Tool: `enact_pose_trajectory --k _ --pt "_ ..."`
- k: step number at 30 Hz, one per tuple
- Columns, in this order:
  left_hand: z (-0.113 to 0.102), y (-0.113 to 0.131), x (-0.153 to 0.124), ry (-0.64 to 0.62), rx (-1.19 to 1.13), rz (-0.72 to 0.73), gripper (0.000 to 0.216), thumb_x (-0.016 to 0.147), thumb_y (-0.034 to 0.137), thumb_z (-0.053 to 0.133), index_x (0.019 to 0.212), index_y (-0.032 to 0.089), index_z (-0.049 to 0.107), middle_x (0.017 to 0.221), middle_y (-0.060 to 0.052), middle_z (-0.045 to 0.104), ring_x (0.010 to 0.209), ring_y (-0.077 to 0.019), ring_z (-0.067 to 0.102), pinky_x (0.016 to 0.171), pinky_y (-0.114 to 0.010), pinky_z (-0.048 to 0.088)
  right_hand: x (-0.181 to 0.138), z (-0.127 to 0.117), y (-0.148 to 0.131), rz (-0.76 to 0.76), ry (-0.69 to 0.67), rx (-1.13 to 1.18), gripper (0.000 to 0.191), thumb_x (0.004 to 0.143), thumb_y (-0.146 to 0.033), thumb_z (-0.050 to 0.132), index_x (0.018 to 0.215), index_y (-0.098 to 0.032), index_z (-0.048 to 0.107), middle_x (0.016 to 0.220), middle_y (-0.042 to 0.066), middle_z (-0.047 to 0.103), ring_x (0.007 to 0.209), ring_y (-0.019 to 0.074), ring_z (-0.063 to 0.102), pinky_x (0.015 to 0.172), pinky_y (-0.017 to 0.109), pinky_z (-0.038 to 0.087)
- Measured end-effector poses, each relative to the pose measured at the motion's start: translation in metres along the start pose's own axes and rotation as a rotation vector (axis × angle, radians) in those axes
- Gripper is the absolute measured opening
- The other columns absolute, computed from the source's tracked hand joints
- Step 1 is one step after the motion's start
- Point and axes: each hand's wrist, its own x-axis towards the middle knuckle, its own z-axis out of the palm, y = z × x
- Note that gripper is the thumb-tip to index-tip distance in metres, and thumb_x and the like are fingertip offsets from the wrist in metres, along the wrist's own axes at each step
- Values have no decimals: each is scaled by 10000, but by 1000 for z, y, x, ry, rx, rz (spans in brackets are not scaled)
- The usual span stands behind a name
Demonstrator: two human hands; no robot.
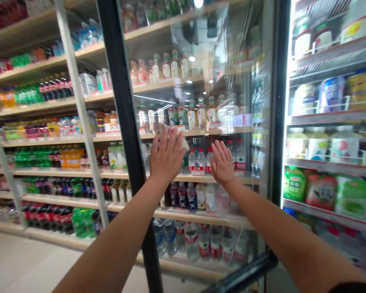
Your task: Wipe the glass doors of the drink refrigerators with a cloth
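Cooler door (pixel 201 61), glass, swung open across the middle of the frame; black frame edge (pixel 122 101) left of centre.

Left hand (pixel 167 156), centre frame: palm on the glass, grip apart, fingers splayed over a pale cloth (pixel 184 143) pinned flat against the pane. Cloth shows at the fingertips and past the right side of the hand.

Right hand (pixel 222 162), just right of it: grip apart, flat on the bare glass, holding nothing. The two hands are near each other but not touching.

Step in hand, as I read it: wiping the pane, cloth in mid-pass, the other palm steadying the door.

Next move calls for: even pressure so the cloth doesn't slip out from under the flat hand, and the door braced against swinging. The pane above is glare-streaked, so I cannot tell which parts are clean.

Containers:
- Cooler (pixel 332 118), right edge of frame, lit and open. Wire shelves: tubs at top, packs and cartons below, white jugs (pixel 343 144) on the third, green bags (pixel 294 183) and red ones on the fourth.
- Store shelves (pixel 49 108), left and behind the glass: full rows of drink bottles. Red-labelled water bottles (pixel 198 160) stand between the hands, seen through the pane.
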Motion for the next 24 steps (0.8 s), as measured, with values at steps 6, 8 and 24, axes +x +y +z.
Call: enact_pose_trajectory --k 6,8,24 --pt "3 10 -9 -47 30 119 644 990 407 456 1561 177 265 1604 -123 298 1509 -290 190 1226 -509 266 10 -9 -6 13 100 68 662 962 -237 417 1577 -354 201 1497 77 477 1419 289 417 1132 568 404" --pt "4 8 -12 -24 -5 130 687 992 475 433 1565 146 244 1604 -147 290 1513 -291 179 1229 -489 258 24 -17 -19 17 155 132 627 966 -243 426 1560 -349 256 1462 89 499 1384 288 457 1121 559 422" --pt "3 -3 -24 282 -129 116 657 1038 425 284 1592 142 74 1635 -152 204 1530 -307 84 1236 -535 183 71 0 -75 -350 -149 -38 585 978 -225 401 1555 -249 308 1596 64 336 1518 215 201 1240 506 102"
